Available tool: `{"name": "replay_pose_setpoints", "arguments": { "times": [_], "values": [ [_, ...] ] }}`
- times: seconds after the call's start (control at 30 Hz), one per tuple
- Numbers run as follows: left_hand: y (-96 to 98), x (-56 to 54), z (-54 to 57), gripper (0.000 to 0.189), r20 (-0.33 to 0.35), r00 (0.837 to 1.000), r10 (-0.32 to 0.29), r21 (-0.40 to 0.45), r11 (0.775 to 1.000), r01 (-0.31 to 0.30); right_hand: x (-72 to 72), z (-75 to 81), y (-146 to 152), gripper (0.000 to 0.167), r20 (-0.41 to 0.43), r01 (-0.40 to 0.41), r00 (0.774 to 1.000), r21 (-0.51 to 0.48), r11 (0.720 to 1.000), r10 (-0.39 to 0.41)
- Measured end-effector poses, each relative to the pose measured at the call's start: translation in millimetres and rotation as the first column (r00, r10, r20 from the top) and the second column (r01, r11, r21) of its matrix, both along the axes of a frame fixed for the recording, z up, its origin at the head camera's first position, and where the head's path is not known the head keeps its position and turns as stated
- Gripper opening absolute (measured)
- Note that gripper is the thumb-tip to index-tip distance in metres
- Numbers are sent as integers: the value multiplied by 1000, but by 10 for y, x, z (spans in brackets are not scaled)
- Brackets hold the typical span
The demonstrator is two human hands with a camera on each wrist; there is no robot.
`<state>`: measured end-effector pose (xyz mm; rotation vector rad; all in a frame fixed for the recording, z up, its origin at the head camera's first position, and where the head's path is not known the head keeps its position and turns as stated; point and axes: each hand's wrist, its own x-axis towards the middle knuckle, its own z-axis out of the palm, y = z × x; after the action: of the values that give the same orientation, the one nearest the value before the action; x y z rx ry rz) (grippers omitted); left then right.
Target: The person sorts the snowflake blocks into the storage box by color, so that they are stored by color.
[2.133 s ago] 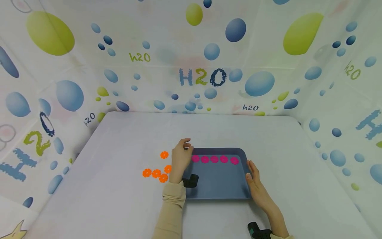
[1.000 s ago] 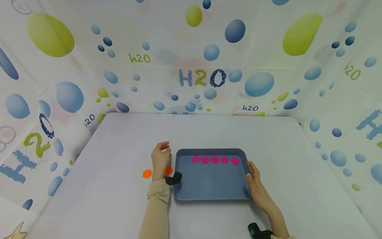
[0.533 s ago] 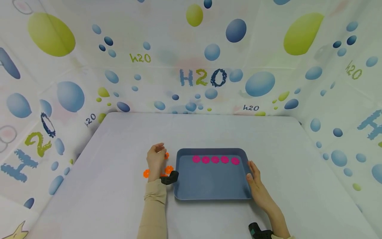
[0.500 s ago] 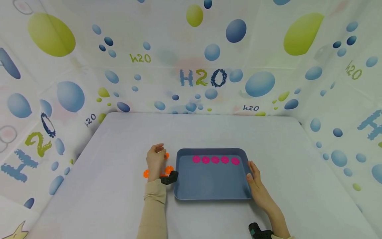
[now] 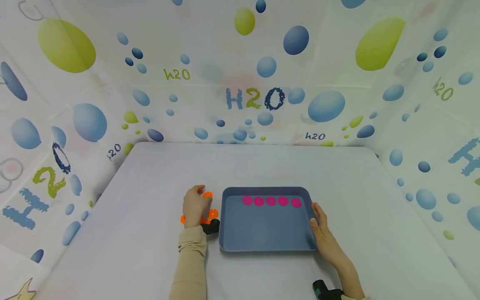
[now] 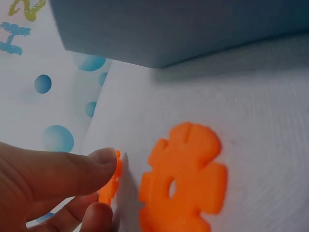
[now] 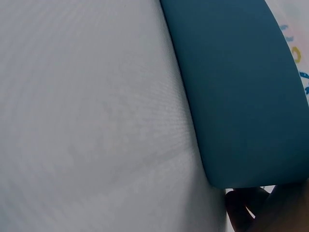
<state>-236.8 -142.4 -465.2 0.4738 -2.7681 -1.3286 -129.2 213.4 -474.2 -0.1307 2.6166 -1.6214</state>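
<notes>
In the head view, my left hand (image 5: 195,206) is at a far orange flower-shaped disc (image 5: 208,194); thumb and fingers are spread around it, with a gap between them. The left wrist view has the thumb (image 6: 72,169) beside that small disc, and whether it touches is unclear. A nearer orange disc (image 6: 186,179) with a centre hole lies on the cloth. My right hand (image 5: 325,233) rests with extended fingers against the right side of the blue-grey tray (image 5: 268,233). Several pink discs (image 5: 271,201) form a row along the tray's far side.
More orange discs (image 5: 213,213) lie left of the tray, partly hidden by my left hand and its black wrist camera (image 5: 212,227). White cloth (image 5: 150,200) covers the table. A patterned curtain (image 5: 210,50) stands behind and at both sides.
My left hand has moved left from the tray's far-left corner to the far orange disc, its fingers now lowered and spread around it. The right hand, tray and pink discs have stayed put.
</notes>
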Motion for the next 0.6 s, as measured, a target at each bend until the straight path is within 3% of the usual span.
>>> {"name": "replay_pose_setpoints", "arguments": {
  "times": [0.23,0.43,0.6],
  "values": [
    [39,-13,36,55,41,999,-2,-77,997,5,-5,-7,2,61,-6,11,1000,12,1000,-11],
    [26,-47,22,41,64,998,-19,-114,993,27,-13,-16,12,61,-19,12,1000,14,1000,-12],
    [12,-54,22,36,121,993,-10,-153,988,29,-5,-19,11,62,-17,8,1000,5,1000,-8]
  ]
}}
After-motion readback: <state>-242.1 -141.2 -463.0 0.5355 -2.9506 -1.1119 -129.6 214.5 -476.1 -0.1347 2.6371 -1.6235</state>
